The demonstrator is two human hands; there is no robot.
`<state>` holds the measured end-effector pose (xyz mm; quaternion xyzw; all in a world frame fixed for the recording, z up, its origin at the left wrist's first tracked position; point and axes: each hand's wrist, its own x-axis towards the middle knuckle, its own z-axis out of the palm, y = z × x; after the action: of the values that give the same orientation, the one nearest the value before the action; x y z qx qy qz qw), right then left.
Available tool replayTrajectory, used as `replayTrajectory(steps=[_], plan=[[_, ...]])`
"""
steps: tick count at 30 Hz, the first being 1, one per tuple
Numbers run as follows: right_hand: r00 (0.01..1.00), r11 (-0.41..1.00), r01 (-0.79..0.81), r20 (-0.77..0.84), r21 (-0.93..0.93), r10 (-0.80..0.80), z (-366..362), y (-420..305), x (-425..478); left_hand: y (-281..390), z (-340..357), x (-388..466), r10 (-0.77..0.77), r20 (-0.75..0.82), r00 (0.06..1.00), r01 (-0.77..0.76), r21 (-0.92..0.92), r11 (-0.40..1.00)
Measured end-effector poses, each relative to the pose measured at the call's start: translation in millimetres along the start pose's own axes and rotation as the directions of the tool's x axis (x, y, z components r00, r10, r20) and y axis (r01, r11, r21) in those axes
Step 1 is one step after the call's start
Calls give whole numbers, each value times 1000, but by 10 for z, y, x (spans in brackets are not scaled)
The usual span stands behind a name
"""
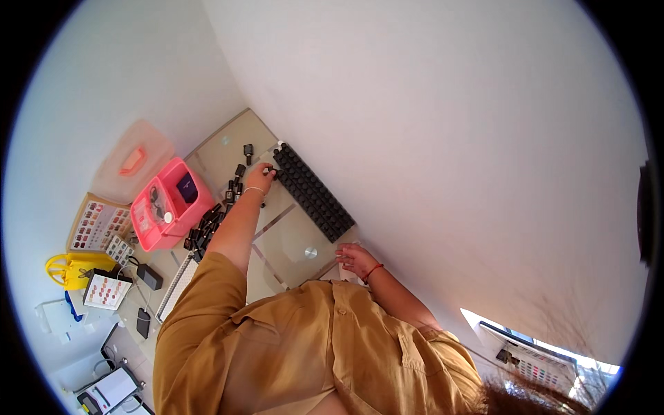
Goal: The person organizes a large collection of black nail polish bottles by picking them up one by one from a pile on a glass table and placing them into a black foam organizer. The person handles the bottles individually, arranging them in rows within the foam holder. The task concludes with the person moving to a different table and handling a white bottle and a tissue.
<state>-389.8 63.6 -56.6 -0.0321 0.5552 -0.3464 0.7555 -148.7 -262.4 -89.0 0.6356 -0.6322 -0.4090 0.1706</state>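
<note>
My left hand (pixel 261 178) is at the far left end of a long block of black nail polish bottles (pixel 314 194) lined up in rows along the wall. Its thumb and fingers pinch a small black bottle (pixel 272 170) beside the nearest row. More black bottles (pixel 210 223) lie loosely heaped left of my left forearm, and one (pixel 248 151) lies apart beyond them. My right hand (pixel 355 259), with a red bracelet at the wrist, rests near the block's near end, fingers apart, over a whitish object that I cannot identify.
A pink plastic box (pixel 205 194) stands at the left, its clear lid (pixel 150 150) raised. Around it are a colour sample book (pixel 98 223), a yellow bag (pixel 78 270), a black case (pixel 149 276), a phone (pixel 143 322) and cables. A wall (pixel 415 129) borders the glass-topped table (pixel 290 244) at the right.
</note>
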Motion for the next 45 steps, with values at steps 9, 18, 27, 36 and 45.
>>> replayTrajectory(steps=[9, 18, 27, 36, 45], plan=[[1000, 1000, -7, 20, -20, 7, 54, -12, -10, -277, 99, 194, 0, 10, 1000, 0, -55, 998], [1000, 1000, 5, 23, -3, -5, -3, 20, 14, -91, 37, 51, -127, 335, 934, 285, -482, 828], [1000, 999, -7, 24, -31, 8, 77, -1, 19, -44, -55, 57, -165, 445, 880, 378, -446, 812], [1000, 1000, 15, 23, -3, -15, 21, 28, -11, 19, 2, 66, -191, 436, 880, 390, -431, 814], [1000, 1000, 30, 10, -10, -30, -2, -5, -24, 10, -347, -308, 117, -10, 993, -110, 270, 957]])
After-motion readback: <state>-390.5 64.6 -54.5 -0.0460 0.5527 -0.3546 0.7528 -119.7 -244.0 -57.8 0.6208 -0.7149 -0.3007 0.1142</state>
